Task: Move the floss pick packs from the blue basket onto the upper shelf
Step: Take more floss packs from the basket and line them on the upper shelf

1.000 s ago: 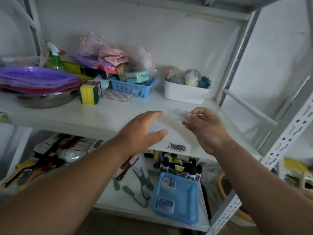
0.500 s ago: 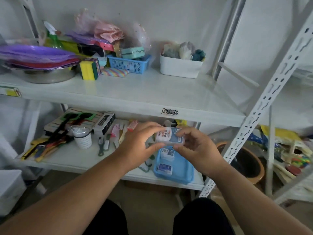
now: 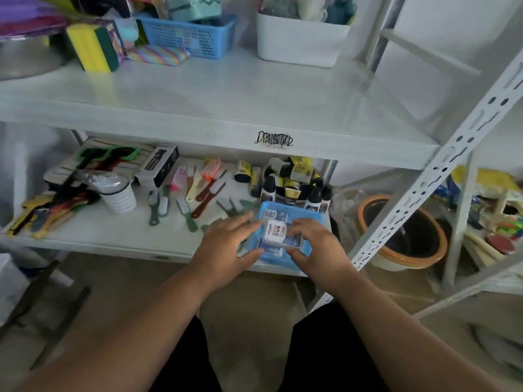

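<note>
A blue basket sits at the right end of the lower shelf. Both my hands are over it. My left hand and my right hand grip one floss pick pack between their fingertips; it is clear with a white and orange label. A second pack lies at the basket's far end. Another pack shows just under the held one. The upper shelf is a white board above, with bare surface at its front and right.
On the upper shelf stand a white tub, a blue mesh basket, a yellow-green sponge and a metal bowl. Brushes and dark bottles lie beside the blue basket. A slotted upright slants at the right.
My hands have come down from the upper shelf's front edge to the blue basket on the lower shelf. A labelled pack now sits between both hands. The view has tilted downward.
</note>
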